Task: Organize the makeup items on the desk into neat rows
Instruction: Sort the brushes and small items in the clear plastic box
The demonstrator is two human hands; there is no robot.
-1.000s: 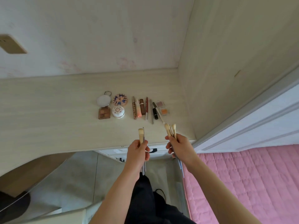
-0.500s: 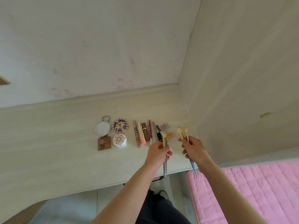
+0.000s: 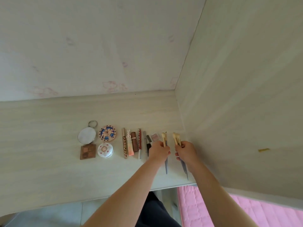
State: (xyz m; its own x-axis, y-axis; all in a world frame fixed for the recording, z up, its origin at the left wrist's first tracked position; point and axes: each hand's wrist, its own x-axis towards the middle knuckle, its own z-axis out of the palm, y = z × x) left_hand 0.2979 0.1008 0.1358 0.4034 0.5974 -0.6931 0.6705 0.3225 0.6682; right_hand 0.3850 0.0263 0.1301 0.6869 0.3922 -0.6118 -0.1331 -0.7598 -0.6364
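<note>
My left hand [image 3: 158,152] grips one makeup brush [image 3: 164,141] with a pale head and grey handle, low over the desk [image 3: 49,161]. My right hand [image 3: 186,151] holds a small bunch of similar brushes [image 3: 176,139] just to its right, near the side wall. Left of my hands lies a row of tubes and pencils [image 3: 131,143], with a small pink blush pan [image 3: 155,136] partly hidden behind my left hand. Farther left sit a round mirror [image 3: 86,135], a patterned round compact [image 3: 107,133], a brown eyeshadow palette [image 3: 88,151] and a white round case [image 3: 105,150].
The desk fits into a corner; a pale side panel [image 3: 237,112] rises right beside my right hand. The back wall [image 3: 98,54] carries faint pink prints. Below the desk's front edge, a pink quilted bed [image 3: 213,208] lies at the right.
Both hands have carried their brushes forward from the desk's front edge, to the right end of the row of items and low over the desk.
</note>
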